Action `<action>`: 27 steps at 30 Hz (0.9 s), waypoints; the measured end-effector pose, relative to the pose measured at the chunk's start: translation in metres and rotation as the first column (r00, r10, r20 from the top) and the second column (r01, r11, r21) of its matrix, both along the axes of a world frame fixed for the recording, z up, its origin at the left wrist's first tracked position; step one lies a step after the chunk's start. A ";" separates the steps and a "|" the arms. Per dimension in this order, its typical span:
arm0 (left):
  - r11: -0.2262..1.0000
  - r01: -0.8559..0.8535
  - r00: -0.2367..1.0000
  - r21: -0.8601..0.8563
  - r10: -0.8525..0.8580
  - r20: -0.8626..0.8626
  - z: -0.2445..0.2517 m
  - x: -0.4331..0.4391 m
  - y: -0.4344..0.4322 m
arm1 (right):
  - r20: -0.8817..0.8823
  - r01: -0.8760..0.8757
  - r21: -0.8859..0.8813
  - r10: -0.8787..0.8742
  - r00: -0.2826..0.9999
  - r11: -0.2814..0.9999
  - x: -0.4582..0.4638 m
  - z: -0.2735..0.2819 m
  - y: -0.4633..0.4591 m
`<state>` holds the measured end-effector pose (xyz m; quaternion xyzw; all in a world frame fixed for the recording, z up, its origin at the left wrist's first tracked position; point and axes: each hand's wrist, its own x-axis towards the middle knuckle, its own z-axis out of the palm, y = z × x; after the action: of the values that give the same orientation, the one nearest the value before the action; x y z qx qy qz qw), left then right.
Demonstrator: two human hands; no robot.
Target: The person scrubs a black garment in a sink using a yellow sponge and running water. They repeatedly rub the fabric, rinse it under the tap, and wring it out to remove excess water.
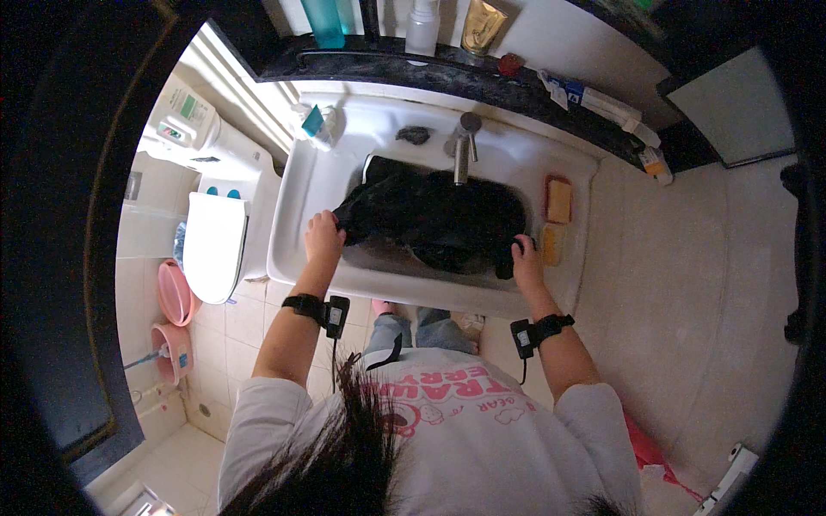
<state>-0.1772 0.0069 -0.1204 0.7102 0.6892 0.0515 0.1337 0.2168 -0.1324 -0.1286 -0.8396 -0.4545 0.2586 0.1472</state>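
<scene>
A black cloth garment [432,213] lies spread across the basin of a white washbasin [290,245], sagging into it. At the basin's left side, my left hand [324,237] grips one edge of the cloth between thumb and fingers. My right hand [528,261] has its fingers curled on the cloth's right end, beside the basin's right rim. Above the garment's upper edge stands a metal single-lever faucet [462,151]; whether water runs cannot be made out. Folds in the dark fabric are hard to see.
On the washbasin's right ledge sit a soap bar [559,201] in a reddish dish and a yellow sponge-like block [551,245]. A dark shelf [387,63] behind holds bottles and tubes. Leftward are a toilet [216,248], a pink basin [175,293] and a pink bucket [173,355].
</scene>
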 end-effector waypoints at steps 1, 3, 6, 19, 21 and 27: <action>0.995 -0.025 0.996 0.093 0.032 -0.080 -0.006 0.008 -0.008 | 0.028 -0.008 -0.031 0.009 1.000 0.999 -0.001 -0.001 0.001; 0.980 0.107 0.986 0.167 -0.126 0.110 -0.018 0.028 -0.024 | 0.018 -0.034 0.019 0.034 0.999 0.999 -0.002 0.000 0.001; 0.860 0.352 0.849 -0.370 -0.126 0.513 -0.049 0.069 -0.053 | -0.027 -0.022 -0.074 0.020 0.999 0.997 -0.003 0.007 0.002; 0.739 0.370 0.006 -0.563 0.605 0.796 -0.189 0.163 -0.070 | -0.449 0.029 0.037 -0.009 0.893 0.999 0.010 0.024 -0.008; 0.719 0.430 -0.384 -0.546 0.693 0.610 -0.193 0.156 -0.066 | -0.449 -0.031 0.095 0.071 0.891 0.995 0.012 0.022 -0.008; 0.689 0.286 -0.686 -0.666 0.632 0.360 -0.113 0.152 -0.065 | -0.423 -0.205 0.071 0.216 0.880 0.976 -0.002 0.007 0.001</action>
<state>-0.0251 -0.0578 -0.2336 -0.0721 0.3092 0.4906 0.8115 0.2145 -0.1310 -0.1216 -0.7060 -0.5028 0.4453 0.2246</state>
